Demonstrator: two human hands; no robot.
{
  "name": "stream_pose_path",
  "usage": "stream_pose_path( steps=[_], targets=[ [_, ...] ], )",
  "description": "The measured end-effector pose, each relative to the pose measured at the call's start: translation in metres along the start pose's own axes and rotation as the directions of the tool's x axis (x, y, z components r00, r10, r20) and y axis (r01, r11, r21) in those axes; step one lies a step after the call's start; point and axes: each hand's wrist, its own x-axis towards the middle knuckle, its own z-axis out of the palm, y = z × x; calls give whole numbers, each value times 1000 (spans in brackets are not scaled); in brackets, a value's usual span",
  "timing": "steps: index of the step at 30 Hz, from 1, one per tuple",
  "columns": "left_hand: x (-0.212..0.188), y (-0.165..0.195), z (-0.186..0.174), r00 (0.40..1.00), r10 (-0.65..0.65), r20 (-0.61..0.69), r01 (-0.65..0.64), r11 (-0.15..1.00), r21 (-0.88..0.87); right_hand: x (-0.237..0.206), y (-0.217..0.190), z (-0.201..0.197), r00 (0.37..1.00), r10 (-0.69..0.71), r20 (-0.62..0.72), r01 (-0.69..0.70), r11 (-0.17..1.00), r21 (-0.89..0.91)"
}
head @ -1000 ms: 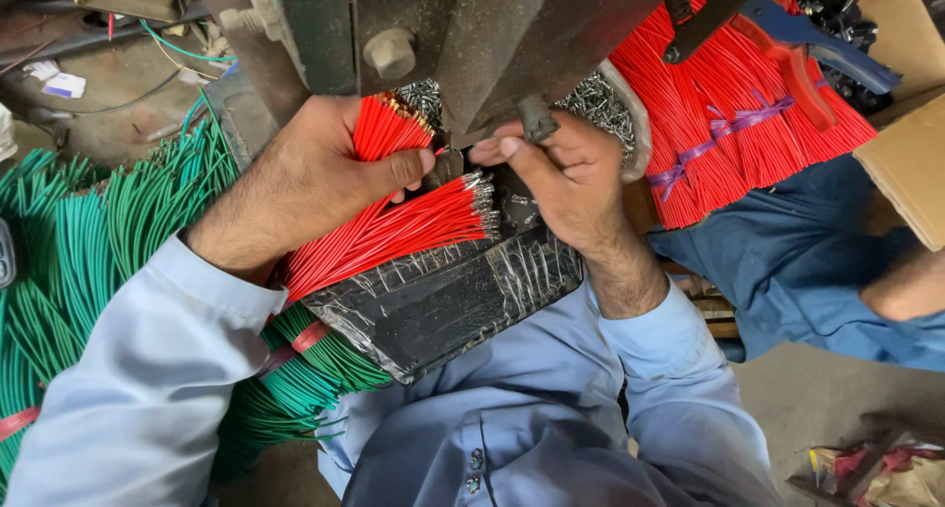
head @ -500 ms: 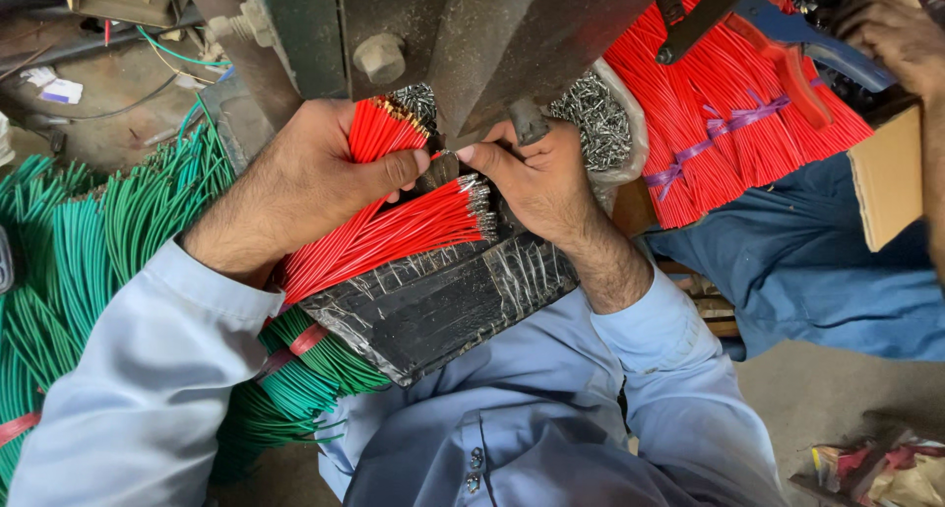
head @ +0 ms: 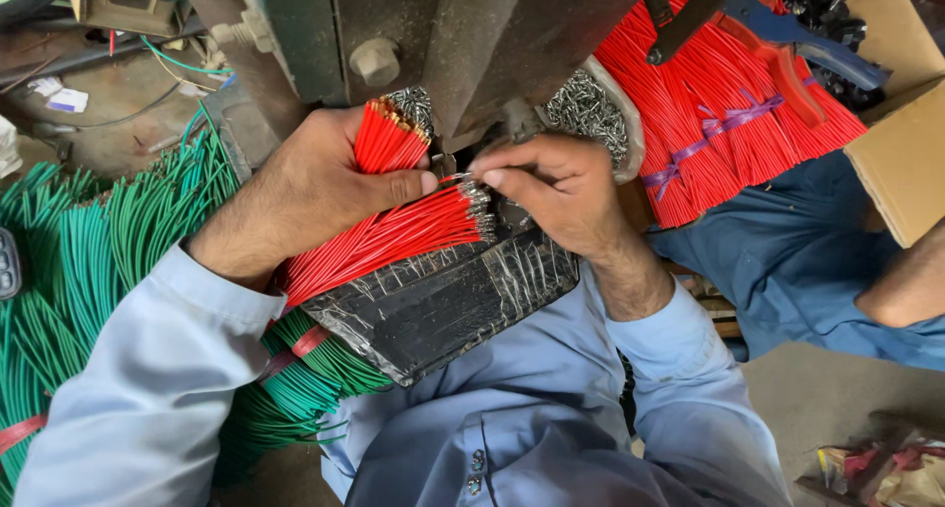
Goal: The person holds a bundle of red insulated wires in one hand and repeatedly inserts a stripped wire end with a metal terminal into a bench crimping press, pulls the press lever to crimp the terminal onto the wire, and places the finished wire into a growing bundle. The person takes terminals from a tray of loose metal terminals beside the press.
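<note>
My left hand [head: 315,187] grips a bundle of short red wires [head: 384,143] upright, thumb pressed across it. A second bundle of red wires with metal terminals [head: 394,236] lies fanned on a black tape-wrapped tray [head: 443,305] in my lap. My right hand [head: 561,187] pinches one terminal-tipped red wire at the fan's end, just under the dark green metal machine [head: 472,25]. A heap of loose silver terminals [head: 586,108] sits behind my right hand.
Green wire bundles [head: 89,261] tied with red bands lie at my left. A big tied bundle of red wires [head: 728,123] lies upper right beside another person's blue trouser leg [head: 817,261] and forearm [head: 911,281]. A cardboard box [head: 906,153] stands far right.
My right hand has shifted slightly left toward the wire tips under the machine. The other person's hand at the upper right is no longer in view. My left hand keeps its grip.
</note>
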Motion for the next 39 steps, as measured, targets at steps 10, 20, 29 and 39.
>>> stream_pose_path(
  steps=[10,20,29,39],
  targets=[
    [0,-3,-2,1000,-22,14,23,996,-81,-14,-22,-16,991,25,131,73,720,-690],
    [0,-5,-2,999,-13,32,17,995,-103,-16,-1,-19,982,175,-75,-190,900,-392],
    [1,-8,-3,1000,10,-6,-10,997,-72,7,24,4,997,-55,-58,43,980,-195],
    [1,-3,-3,1000,4,-14,-4,1000,-17,14,30,11,998,-2,-65,-7,991,-133]
  ],
)
